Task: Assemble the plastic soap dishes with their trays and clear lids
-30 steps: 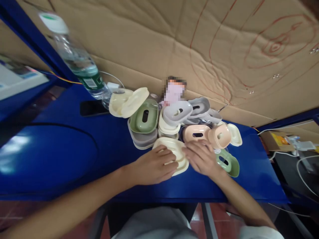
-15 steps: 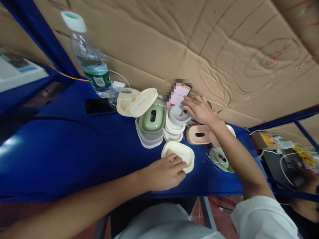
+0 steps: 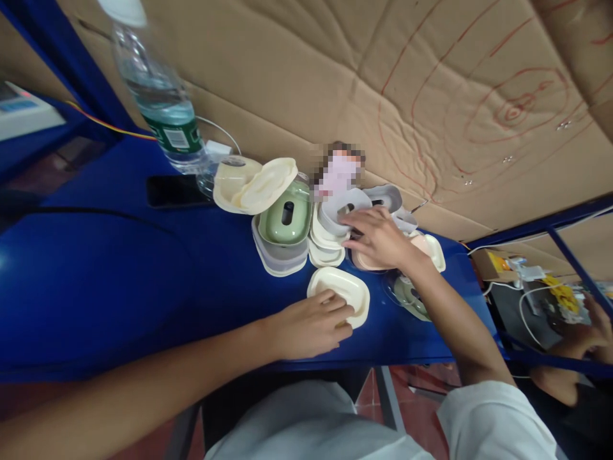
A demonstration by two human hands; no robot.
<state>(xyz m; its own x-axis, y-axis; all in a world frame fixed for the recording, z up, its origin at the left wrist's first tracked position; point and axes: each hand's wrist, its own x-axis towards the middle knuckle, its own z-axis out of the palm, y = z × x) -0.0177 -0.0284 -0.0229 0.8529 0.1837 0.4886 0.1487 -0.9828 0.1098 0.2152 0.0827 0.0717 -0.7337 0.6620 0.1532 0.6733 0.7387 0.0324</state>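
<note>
My left hand (image 3: 320, 324) is curled over the near rim of a shallow cream dish (image 3: 335, 277) at the table's front, fingertips inside it; the thumb is hidden. My right hand (image 3: 378, 236) reaches to a stack of cream and grey pieces, fingers apart beside the grey oval piece (image 3: 330, 211) on top. Fingertips overlap that piece's right side; whether they touch it I cannot tell. Under this hand a peach container (image 3: 366, 260) is partly covered. Left of the stack, a green container (image 3: 286, 230) with a dark slot sits on a pale grey one (image 3: 280, 259).
A cream container (image 3: 234, 172) with a tilted lid (image 3: 271, 185) stands by a water bottle (image 3: 167, 118) and black phone (image 3: 177, 190). Behind the stack leans a blurred phone (image 3: 339, 171) against cardboard (image 3: 297, 83). Another green container (image 3: 414, 297) lies right. Another person's hand (image 3: 596, 319) shows far right.
My right hand has come down from the phone's screen toward the grey piece on the stack. My left hand stays on the cream dish. The view has shifted slightly.
</note>
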